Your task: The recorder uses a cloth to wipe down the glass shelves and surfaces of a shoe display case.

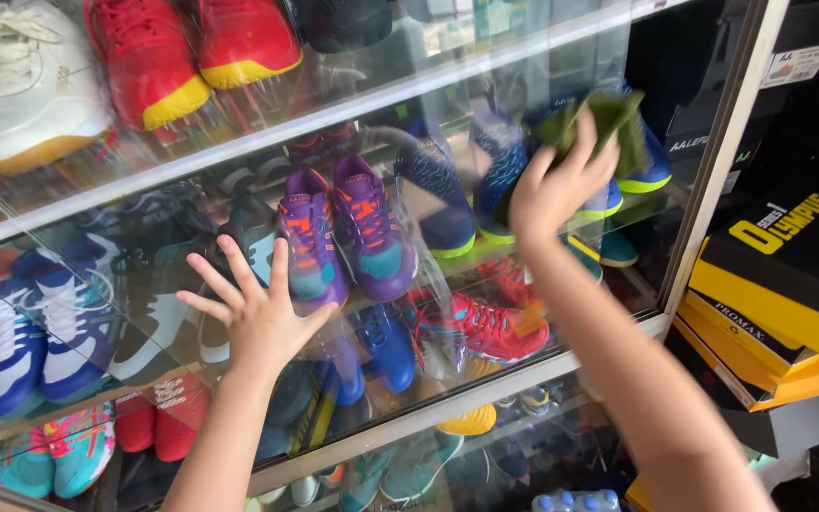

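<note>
My left hand (256, 308) is spread flat against the glass front of a shoe display case (239, 152), fingers apart and holding nothing. My right hand (556, 190) presses a green cloth (609, 118) against the glass higher up and to the right; the cloth is blurred. Behind the glass, between my hands, stands a pair of purple sports shoes (348, 232) with orange and teal marks. Blue shoes (452, 190) sit just left of my right hand, behind the pane.
Red-and-yellow shoes (191, 52) and white shoes (30, 85) fill the upper shelf. A red shoe (490, 327) and blue-white shoes (35, 327) sit lower. A metal frame post (713, 161) ends the case; yellow-and-black shoe boxes (779, 303) are stacked to its right.
</note>
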